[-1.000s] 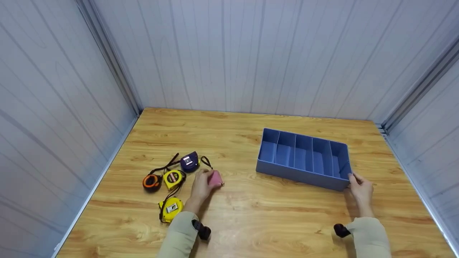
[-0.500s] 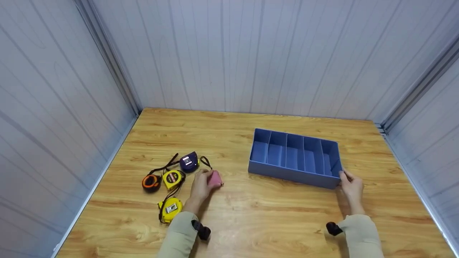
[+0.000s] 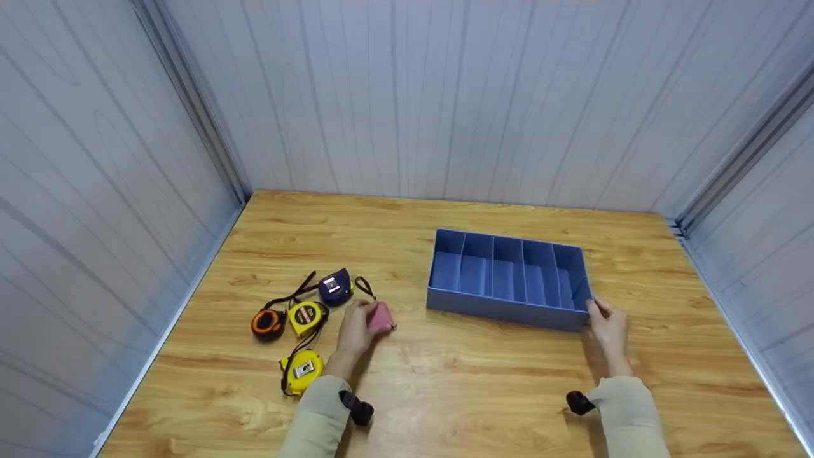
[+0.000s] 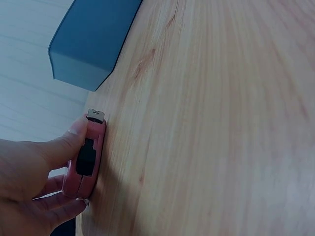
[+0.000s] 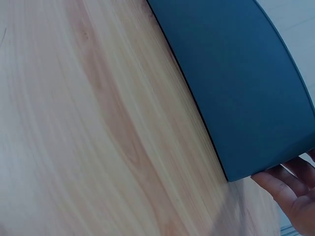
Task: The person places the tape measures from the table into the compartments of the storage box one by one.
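My left hand pinches a pink tape measure between thumb and fingers. In the left wrist view the tape measure stands on edge close over the table, its metal end hook toward the box. A blue box with several compartments, all bare inside, sits to the right, slightly angled. At the box's right end, my right hand presses its fingertips near the front corner. The right wrist view shows the thumb and fingers against the box's end wall.
Left of my left hand lie a purple tape measure, an orange and black one, a small yellow one and a larger yellow one, with dark wrist straps. Pale panel walls enclose the wooden table.
The blue box has slid left across the table toward the pink tape measure, with my right hand moving along at its end. My left hand has stayed in place.
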{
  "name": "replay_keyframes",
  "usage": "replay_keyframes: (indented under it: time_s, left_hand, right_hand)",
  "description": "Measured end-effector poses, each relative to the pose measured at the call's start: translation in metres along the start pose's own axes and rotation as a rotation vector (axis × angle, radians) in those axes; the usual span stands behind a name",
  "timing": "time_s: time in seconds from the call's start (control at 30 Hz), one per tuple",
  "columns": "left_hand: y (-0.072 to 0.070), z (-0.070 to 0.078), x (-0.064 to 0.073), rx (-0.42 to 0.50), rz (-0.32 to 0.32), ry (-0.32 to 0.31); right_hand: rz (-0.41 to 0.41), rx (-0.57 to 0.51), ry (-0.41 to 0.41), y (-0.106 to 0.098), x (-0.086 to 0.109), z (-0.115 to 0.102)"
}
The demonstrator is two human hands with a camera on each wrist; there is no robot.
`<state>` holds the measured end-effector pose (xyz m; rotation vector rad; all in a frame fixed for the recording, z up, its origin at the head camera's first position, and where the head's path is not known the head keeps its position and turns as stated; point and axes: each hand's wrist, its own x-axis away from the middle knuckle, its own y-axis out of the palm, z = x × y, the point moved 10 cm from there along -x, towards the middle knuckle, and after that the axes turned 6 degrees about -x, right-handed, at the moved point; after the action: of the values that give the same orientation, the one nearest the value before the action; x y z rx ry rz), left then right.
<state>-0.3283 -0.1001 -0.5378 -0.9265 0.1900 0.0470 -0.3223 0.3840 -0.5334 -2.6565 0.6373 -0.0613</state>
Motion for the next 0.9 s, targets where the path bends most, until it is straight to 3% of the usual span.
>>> replay_keyframes:
  time_s: [0.33, 0.47, 0.63, 0.9]
  left_hand:
    - [0.000, 0.001, 0.000, 0.002, 0.001, 0.013]
    - [0.000, -0.001, 0.000, 0.015, -0.012, -0.010]
    - [0.003, -0.004, 0.000, 0.044, -0.030, -0.040]
    - [0.002, -0.003, -0.002, 0.015, -0.007, -0.016]
  right_hand:
    - [-0.030, -0.034, 0.020, 0.013, 0.002, -0.002]
    - [-0.059, -0.083, 0.028, 0.019, 0.003, -0.002]
    - [-0.056, -0.069, 0.004, 0.023, 0.004, -0.006]
    - [-0.051, -0.073, -0.011, 0.031, 0.008, -0.010]
